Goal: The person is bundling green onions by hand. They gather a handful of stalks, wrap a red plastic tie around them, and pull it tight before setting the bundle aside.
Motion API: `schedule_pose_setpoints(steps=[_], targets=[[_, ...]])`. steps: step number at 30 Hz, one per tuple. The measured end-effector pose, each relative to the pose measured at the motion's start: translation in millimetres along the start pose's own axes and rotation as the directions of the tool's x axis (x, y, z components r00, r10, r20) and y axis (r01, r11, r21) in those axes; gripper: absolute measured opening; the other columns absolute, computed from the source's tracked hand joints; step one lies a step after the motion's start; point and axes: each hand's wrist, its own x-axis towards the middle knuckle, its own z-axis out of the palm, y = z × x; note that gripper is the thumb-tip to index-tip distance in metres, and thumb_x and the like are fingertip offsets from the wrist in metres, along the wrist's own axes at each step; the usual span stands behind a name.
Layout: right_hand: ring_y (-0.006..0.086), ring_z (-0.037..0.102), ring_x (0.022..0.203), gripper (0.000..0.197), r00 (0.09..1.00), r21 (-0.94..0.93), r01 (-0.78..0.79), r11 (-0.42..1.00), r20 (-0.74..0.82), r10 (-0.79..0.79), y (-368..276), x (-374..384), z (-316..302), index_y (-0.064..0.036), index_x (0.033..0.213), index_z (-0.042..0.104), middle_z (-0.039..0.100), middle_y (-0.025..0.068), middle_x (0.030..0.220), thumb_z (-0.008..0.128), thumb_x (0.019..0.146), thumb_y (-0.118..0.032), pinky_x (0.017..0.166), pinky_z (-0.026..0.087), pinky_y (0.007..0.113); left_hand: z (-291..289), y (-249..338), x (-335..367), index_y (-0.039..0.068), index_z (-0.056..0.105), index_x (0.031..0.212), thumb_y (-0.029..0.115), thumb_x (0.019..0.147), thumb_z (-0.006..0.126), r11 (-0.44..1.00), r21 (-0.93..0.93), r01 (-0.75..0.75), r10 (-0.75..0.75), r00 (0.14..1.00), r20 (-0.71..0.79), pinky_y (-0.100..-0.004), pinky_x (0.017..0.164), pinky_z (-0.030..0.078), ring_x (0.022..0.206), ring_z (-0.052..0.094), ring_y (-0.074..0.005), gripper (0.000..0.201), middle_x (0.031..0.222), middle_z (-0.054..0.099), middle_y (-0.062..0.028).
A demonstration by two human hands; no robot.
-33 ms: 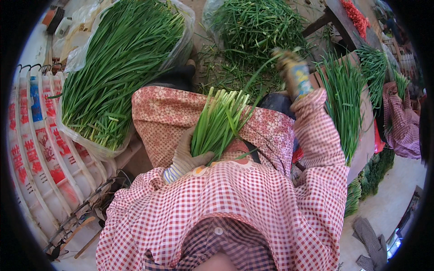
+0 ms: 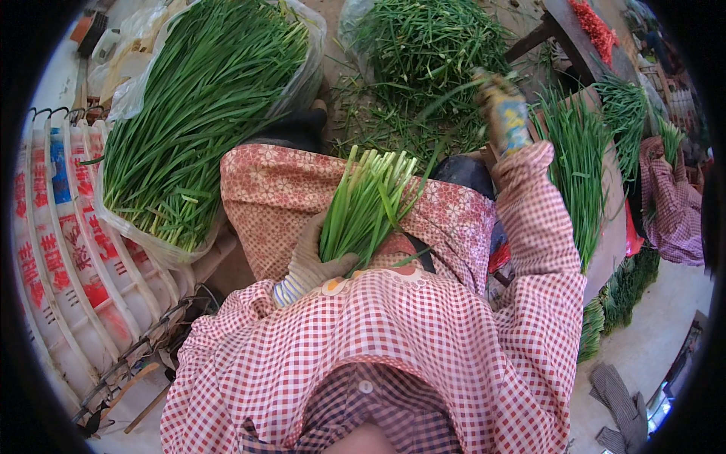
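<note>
Over my lap, my left hand (image 2: 308,253) in a grey knit glove is closed around a bunch of garlic chives (image 2: 363,200), its pale cut ends pointing away from me. A few blades stick out loosely on the bunch's right side. My right hand (image 2: 501,113), in a dirty glove with a blue and yellow patterned cuff, is raised ahead and to the right. Long green chive leaves (image 2: 446,96), smeared by motion, trail leftward from its fingers. Beyond it lies a heap of loose chive trimmings (image 2: 435,49).
On the left, a large plastic-lined load of chives (image 2: 200,113) stands beside a white slatted crate (image 2: 76,242). To my right, sorted chives (image 2: 578,178) lie on a board (image 2: 609,219). A dark bench leg (image 2: 533,41) stands near the heap. Crumpled checked cloth (image 2: 669,204) lies farther right.
My right hand has moved slightly right and away from the bunch. The long leaf that reached back to the bunch now trails from that hand, apart from the bunch. My left hand stays put.
</note>
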Motion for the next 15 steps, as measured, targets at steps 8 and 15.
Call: schedule_pose_setpoints(steps=[8, 15], targets=[[0.0359, 0.027, 0.141, 0.067, 0.775, -0.313, 0.069, 0.947, 0.614, 0.147, -90, -12, 33, -0.014, 0.133, 0.051, 0.032, 0.0201, 0.15, 0.074, 0.077, -0.043, 0.113, 0.026, 0.049, 4, 6, 3, 0.008, 0.044, 0.137, 0.012, 0.066, 0.08, 0.999, 0.008, 0.035, -0.035, 0.999, -0.014, -0.0401, 0.102, 0.041, 0.118, 0.051, -0.0241, 0.079, 0.127, 0.053, -0.0107], [0.0306, 0.055, 0.115, 0.052, 0.454, 0.218, -0.314, 0.924, 0.889, -0.056, -40, -31, 83, -0.0004, 0.121, 0.06, 0.059, 0.0187, 0.121, 0.067, 0.085, -0.038, 0.093, 0.046, 0.039, -4, 9, 4, 0.007, 0.045, 0.134, 0.015, 0.068, 0.083, 0.98, -0.174, 0.1, -0.085, 0.992, 0.096, -0.0384, 0.099, 0.043, 0.114, 0.053, -0.0217, 0.077, 0.125, 0.054, -0.0098]])
